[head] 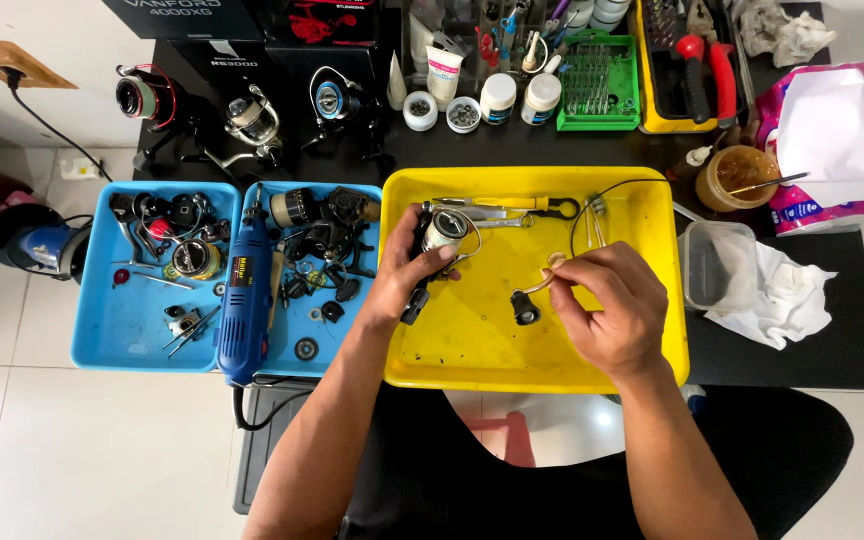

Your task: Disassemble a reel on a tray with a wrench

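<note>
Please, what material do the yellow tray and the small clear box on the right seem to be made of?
The rectangular yellow tray looks like moulded plastic: uniform bright colour, rounded rim, smooth and slightly glossy, with dark smudges. The small clear box beside it seems to be thin transparent plastic, since the dark table shows through its walls; glass cannot be fully excluded.

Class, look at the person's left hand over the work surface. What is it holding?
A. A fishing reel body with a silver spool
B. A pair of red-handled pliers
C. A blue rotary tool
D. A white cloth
A: the left hand grips a fishing reel body with a silver spool above the yellow tray, while the blue rotary tool, the red-handled pliers and the white cloth lie untouched elsewhere.
</note>
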